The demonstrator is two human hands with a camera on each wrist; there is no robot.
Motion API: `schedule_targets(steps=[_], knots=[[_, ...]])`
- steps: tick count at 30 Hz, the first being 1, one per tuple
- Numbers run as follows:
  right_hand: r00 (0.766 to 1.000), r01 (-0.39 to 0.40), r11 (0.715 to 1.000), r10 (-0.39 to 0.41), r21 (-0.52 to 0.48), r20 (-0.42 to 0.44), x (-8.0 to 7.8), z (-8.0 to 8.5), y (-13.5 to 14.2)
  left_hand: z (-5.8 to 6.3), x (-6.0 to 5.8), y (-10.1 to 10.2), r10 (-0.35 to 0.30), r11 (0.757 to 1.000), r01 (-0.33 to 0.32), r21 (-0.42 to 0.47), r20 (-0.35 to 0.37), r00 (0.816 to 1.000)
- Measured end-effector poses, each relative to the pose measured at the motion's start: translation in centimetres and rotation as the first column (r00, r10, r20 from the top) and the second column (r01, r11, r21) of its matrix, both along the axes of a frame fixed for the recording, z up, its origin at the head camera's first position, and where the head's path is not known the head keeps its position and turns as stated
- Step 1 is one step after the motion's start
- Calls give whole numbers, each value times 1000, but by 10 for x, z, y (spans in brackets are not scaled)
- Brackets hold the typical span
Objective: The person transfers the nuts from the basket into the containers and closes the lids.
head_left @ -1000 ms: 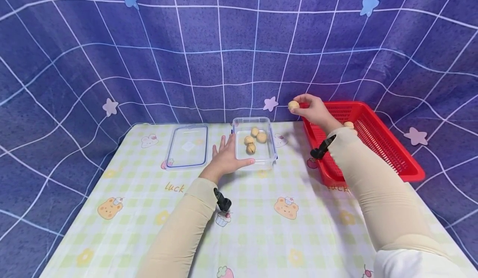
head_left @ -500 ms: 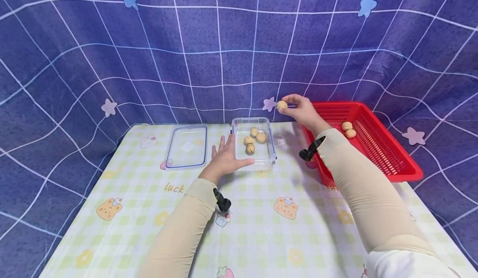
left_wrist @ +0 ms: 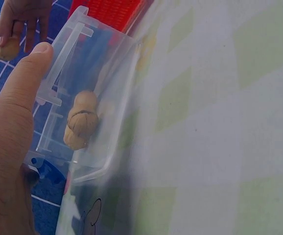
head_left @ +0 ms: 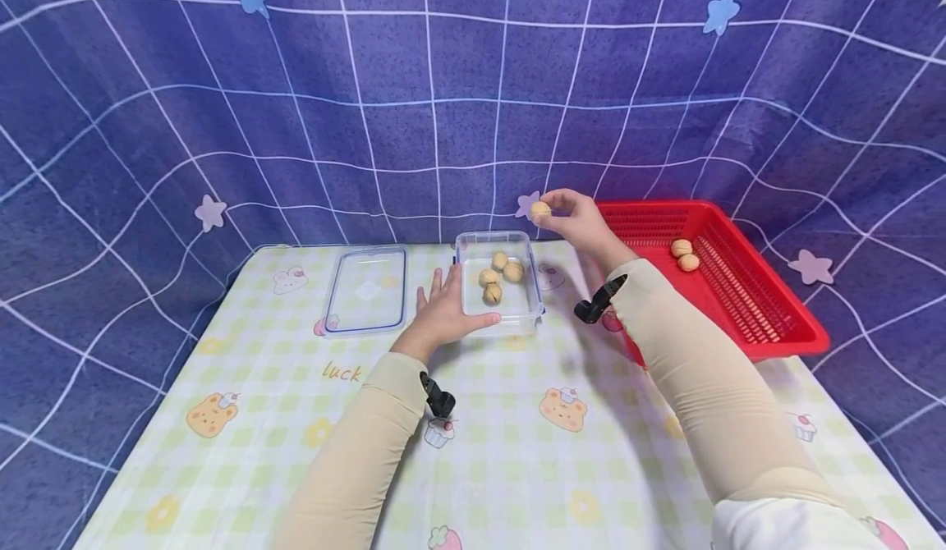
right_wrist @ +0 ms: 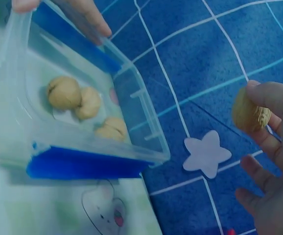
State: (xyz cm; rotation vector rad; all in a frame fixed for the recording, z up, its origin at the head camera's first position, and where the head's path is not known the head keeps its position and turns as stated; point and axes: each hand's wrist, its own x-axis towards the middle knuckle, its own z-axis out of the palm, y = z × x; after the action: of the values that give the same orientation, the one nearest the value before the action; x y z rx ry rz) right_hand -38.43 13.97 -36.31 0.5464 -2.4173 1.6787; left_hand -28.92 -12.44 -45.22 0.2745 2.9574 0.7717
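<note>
My right hand [head_left: 584, 228] pinches a walnut [head_left: 541, 210] between thumb and fingertips, raised behind and to the right of a clear plastic container [head_left: 521, 302]. Several walnuts [head_left: 513, 272] lie grouped inside that container. Its blue side clip [right_wrist: 87, 164] shows in the right wrist view. At the container's near left corner my left hand [head_left: 442, 312] rests, thumb [left_wrist: 31, 73] stretched along the front rim and straight fingers spread along the left side. From the left wrist, the held walnut [left_wrist: 7, 49] appears beyond the container.
A red perforated basket [head_left: 727, 304] stands at the right with two walnuts [head_left: 685, 255] in it, partly behind my right forearm. The clear lid [head_left: 367, 291] with a blue seal lies flat to the left. A blue gridded curtain [head_left: 473, 123] hangs behind the checked tablecloth [head_left: 473, 468].
My right hand has carried the walnut leftward from above the basket's edge toward the container, uncovering the two walnuts in the basket. My left hand stays at the container.
</note>
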Motion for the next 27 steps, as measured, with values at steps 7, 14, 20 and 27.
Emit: schedule_targets(steps=[7,14,20,27], knots=[[995,81,996,-79,-28,59,5,-8,-17,1,0,0,7,1000,-7,11,-8,1000],[986,121,990,-111,-76,122,13,-16,-34,2,0,1,0,1000,0,12,-3,1000],[986,143,987,-136,-70,98,21,-18,-46,2,0,0,2,1000,-2,21,-2,1000],[979,179,978,-167,-104,116,27,-26,-54,0,-2,0,-4,1000,4,25,-7,1000]])
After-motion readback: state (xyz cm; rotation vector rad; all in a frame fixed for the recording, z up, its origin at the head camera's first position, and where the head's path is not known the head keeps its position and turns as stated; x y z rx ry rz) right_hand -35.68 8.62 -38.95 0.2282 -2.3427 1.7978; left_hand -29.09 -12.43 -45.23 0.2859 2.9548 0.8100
